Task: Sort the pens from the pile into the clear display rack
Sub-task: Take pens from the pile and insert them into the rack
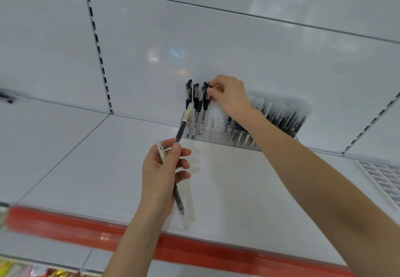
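Observation:
A clear display rack (213, 129) stands on the white shelf (108, 164) against the back panel. Several black-capped pens (195, 97) stand upright in its left end, and more pens in clear sleeves (279, 112) fill its right side. My right hand (229, 95) reaches over the rack and pinches the top of a black pen (207, 97) standing in a slot. My left hand (164, 170) hovers in front of the rack and grips two pens: a long dark one with a clear cap (183, 125) pointing at the rack, and a shorter clear-capped one (160, 150).
An orange-red price strip (194, 248) runs along the shelf's front edge. A white ribbed divider tray (383, 179) lies at the far right. A slotted upright (97, 41) marks the back panel's left seam. Coloured packets (32, 271) show on a lower shelf.

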